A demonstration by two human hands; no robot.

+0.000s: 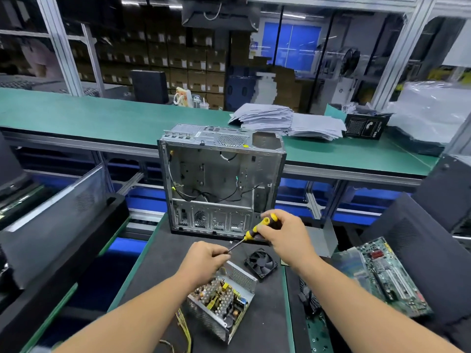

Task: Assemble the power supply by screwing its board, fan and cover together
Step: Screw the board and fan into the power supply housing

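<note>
The open power supply (222,299) lies on the dark bench (158,271) mat, board up, long axis running from near-right to far-left. One loose fan (261,262) sits just beyond it. The right hand (283,234) grips one screwdriver (251,233), tip slanting down-left into the left hand (204,261), whose fingers pinch its tip. One empty computer case (219,182) stands behind, in a warehouse stacked with cartons.

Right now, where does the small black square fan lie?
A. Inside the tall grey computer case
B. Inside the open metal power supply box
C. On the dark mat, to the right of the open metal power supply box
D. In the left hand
C: the small black square fan lies flat on the dark mat, right of the open metal power supply box, and neither hand touches it.
</note>
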